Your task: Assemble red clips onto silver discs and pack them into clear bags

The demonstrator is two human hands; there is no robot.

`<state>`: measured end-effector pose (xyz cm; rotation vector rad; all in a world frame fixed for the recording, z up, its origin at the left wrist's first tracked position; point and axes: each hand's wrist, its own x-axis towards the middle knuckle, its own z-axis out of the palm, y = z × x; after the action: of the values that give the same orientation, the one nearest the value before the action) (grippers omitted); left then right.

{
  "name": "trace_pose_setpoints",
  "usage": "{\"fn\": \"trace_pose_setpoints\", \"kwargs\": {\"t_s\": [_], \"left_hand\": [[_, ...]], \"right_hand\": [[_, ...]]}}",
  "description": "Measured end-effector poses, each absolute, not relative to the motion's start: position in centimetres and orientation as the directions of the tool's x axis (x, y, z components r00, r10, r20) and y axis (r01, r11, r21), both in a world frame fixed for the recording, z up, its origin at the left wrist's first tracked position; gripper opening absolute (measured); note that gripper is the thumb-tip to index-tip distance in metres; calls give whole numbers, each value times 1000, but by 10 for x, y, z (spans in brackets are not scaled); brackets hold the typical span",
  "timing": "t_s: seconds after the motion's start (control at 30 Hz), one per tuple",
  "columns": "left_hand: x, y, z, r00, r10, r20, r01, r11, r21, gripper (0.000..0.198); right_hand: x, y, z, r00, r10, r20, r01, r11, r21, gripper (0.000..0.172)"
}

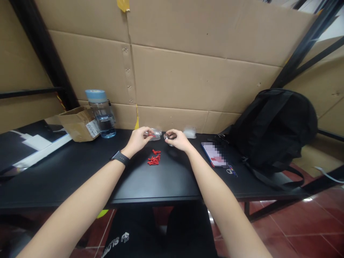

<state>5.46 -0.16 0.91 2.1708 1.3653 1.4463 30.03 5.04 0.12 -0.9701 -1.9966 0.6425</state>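
My left hand point(140, 139), with a dark watch at the wrist, pinches a thin red cord point(152, 135) over the black table point(161, 182). To its right, my right hand point(177, 139) is closed on a small, clear, round object point(167, 137), whose details are too small to tell. The two hands are apart. Nearer to me lies a small pile of knotted red cords point(154, 159). Clear plastic packaging point(156, 133) lies just behind the left fingers, and another clear packet point(189, 133) rests behind my right hand by the cardboard wall.
A cardboard box point(79, 125) and a blue-lidded bottle point(103, 114) stand at the back left, beside a white flat item point(43, 152). A phone point(215, 154) and a keyring point(231, 171) lie right, near a black backpack point(276, 129).
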Motion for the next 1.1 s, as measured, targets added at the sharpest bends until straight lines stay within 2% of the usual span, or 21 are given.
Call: {"fn": "trace_pose_setpoints", "kwargs": {"t_s": [0.2, 0.37, 0.5, 0.57, 0.7, 1.1], "left_hand": [[60, -10, 14, 108, 791, 602, 588, -539, 603, 18], [63, -10, 16, 121, 787, 604, 566, -555, 610, 22], [64, -9, 18, 125, 763, 635, 670, -537, 513, 23], [64, -9, 19, 90, 752, 653, 716, -505, 482, 22], [64, -9, 18, 60, 764, 642, 720, -478, 502, 20], [73, 6, -1, 141, 775, 616, 554, -578, 599, 23]], "right_hand": [[287, 42, 2, -376, 820, 432, 219, 532, -818, 38], [275, 29, 6, -359, 798, 483, 39, 530, -847, 39], [265, 20, 12, -313, 799, 514, -64, 522, -851, 41], [261, 16, 14, -283, 807, 519, -88, 517, -852, 41], [260, 13, 19, -246, 822, 514, -104, 504, -857, 40], [257, 15, 10, -311, 798, 516, -59, 525, -849, 45]]}}
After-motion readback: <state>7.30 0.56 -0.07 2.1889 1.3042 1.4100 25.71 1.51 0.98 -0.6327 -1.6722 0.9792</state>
